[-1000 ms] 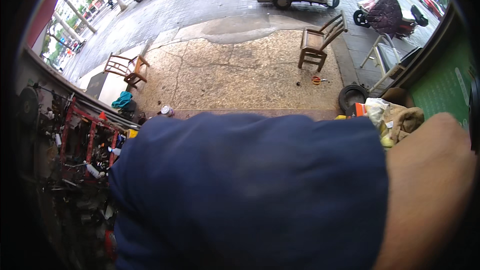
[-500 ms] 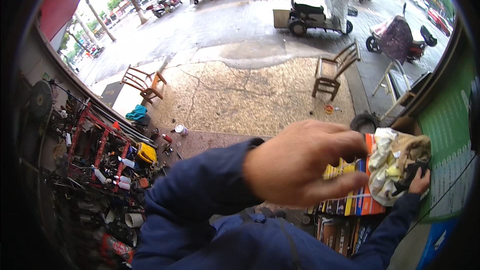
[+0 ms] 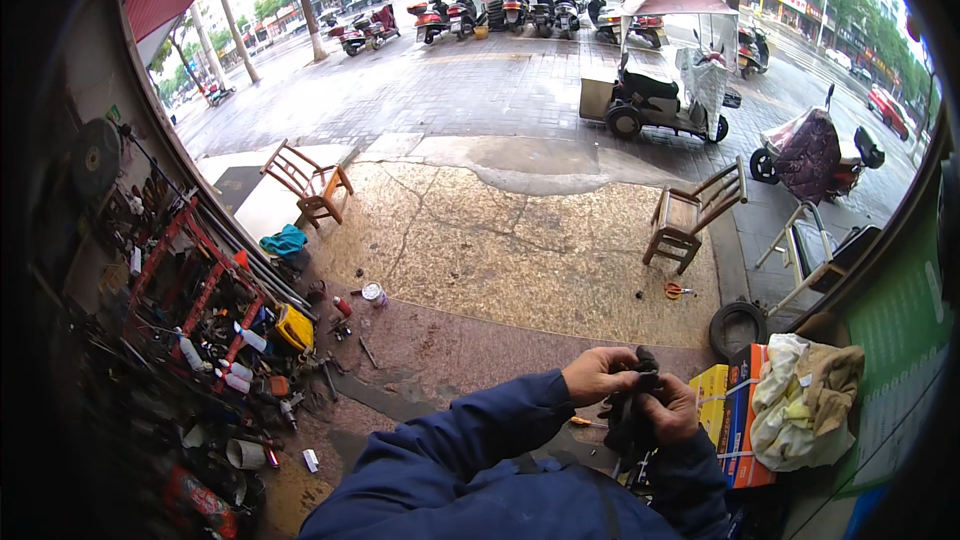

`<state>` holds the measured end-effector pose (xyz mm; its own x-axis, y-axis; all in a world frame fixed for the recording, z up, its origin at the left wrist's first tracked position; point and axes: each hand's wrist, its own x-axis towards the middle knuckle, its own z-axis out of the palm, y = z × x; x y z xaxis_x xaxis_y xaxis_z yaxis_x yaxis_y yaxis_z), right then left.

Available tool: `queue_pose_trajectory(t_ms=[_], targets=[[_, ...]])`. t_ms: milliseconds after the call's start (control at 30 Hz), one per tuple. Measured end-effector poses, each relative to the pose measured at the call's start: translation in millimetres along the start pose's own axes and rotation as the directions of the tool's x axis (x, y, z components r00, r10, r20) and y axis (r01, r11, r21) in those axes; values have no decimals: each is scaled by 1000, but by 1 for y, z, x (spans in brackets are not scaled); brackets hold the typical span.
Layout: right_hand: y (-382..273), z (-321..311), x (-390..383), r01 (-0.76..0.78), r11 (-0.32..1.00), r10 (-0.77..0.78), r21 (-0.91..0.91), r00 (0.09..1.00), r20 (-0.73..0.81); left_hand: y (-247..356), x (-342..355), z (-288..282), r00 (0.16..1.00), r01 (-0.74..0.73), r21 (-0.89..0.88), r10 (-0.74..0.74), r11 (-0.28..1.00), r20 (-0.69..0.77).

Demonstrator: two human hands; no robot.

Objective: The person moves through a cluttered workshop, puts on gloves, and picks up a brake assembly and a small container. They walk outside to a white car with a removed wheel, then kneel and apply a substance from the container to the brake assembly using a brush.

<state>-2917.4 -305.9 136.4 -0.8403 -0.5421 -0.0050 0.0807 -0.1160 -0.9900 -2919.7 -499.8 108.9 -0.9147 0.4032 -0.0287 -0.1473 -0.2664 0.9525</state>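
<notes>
At lower right of centre, a crumpled black fabric-like item (image 3: 626,420) is lifted but unspread, gripped by the left hand (image 3: 596,376) and right hand (image 3: 676,410).

Workshop (front open to pavement (image 3: 450,110)): red rack (image 3: 165,260), jumbled parts (image 3: 245,454), bottles (image 3: 251,338), tools (image 3: 330,381) on floor (image 3: 440,345), tyre (image 3: 718,333), scooters (image 3: 515,6) outside.
</notes>
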Motion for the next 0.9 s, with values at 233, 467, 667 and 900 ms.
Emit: queue_pose_trajectory(t_ms=[233,467,667,900], targets=[[11,70,78,-41,967,44,-252,999,7,31,-41,-110,913,-155,-177,73,972,-401],[30,120,151,-39,935,17,-352,998,-66,62,-77,-212,762,-369,-465,-24,805,-647],[40,172,224,76,898,-36,-434,994,100,66,-92,-265,672,-391,-274,69,879,-737],[75,230,330,347,804,-255,-484,935,247,74,-85,-307,599,-334,-141,95,932,-795]])
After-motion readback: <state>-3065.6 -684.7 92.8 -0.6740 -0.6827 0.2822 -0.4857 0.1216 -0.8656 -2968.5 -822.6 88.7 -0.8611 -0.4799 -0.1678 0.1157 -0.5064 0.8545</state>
